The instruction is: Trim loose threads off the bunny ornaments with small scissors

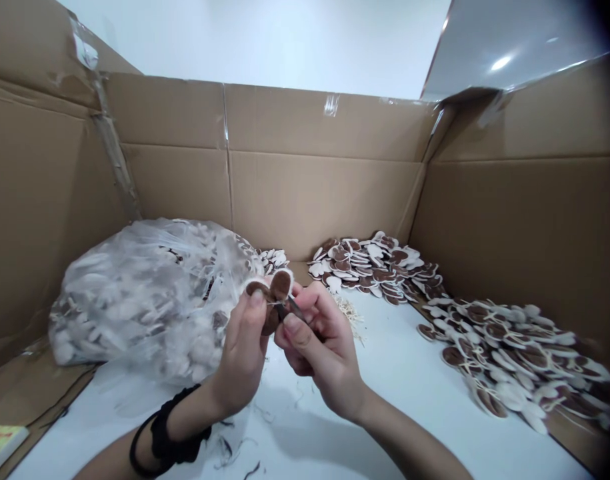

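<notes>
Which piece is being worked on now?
Inside the cardboard walls, find the clear bag on the left. Right of it the left hand and right hand meet around one brown-and-white piece. Unlike the piles, it is lifted off the table.

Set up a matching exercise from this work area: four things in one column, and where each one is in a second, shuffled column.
Things
1. clear plastic bag
2. brown-and-white piece
3. black band
4. thin metal tool

Places
A. pinched in the left hand
B. gripped by the right hand
C. lying by the left cardboard wall
D. around the left wrist

Pairs: 1-C, 2-A, 3-D, 4-B
</notes>
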Available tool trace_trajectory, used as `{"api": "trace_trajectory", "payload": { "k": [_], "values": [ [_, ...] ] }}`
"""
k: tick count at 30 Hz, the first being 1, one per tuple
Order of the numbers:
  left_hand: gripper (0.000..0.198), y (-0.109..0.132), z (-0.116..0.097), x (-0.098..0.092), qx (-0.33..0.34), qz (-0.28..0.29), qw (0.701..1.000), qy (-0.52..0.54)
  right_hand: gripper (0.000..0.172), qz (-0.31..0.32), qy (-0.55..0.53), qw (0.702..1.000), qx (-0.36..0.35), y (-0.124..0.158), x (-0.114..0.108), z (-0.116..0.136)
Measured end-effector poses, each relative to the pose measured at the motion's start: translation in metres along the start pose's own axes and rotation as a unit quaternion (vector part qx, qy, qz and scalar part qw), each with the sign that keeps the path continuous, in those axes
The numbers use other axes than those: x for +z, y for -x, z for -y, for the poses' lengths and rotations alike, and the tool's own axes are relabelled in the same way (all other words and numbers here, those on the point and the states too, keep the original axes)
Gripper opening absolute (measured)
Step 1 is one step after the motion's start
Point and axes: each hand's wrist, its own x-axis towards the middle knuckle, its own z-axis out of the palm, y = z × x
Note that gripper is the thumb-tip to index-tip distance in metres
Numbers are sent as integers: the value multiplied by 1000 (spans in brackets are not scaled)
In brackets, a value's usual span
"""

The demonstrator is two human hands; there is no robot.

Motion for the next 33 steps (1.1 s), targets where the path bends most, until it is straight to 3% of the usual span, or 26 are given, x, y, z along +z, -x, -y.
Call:
{"api": "trace_trajectory", "payload": {
  "k": [4, 7, 11, 15, 21, 23, 28, 33],
  "values": [
    [31, -5, -1, -2, 65, 2, 991, -115, 26, -29, 104, 994, 27, 0, -3, 8],
    [30, -10, 0, -8, 139, 7, 964, -226, 30, -69, 247, 966, 12, 1, -7, 9],
    [27, -11, 2, -11, 190, 21, 925, -328, 11, -69, 273, 959, -3, 2, -12, 10],
    [28, -10, 4, -8, 150, 27, 940, -305, 18, -53, 186, 981, 21, -2, -16, 12],
    [27, -11, -3, -6, -35, 13, 981, -189, 22, -33, 151, 987, 28, -8, -22, 7],
    [26, -12, -3, -7, -62, 10, 986, -156, 22, -26, 151, 988, 17, -8, -23, 4],
    [24, -10, 3, -5, -32, -5, 992, -125, 22, -36, 150, 988, 6, -7, -20, 0],
    [25, -6, 4, -2, -4, -9, 986, -164, 23, -56, 134, 989, 12, -8, -15, -1]
  ]
}}
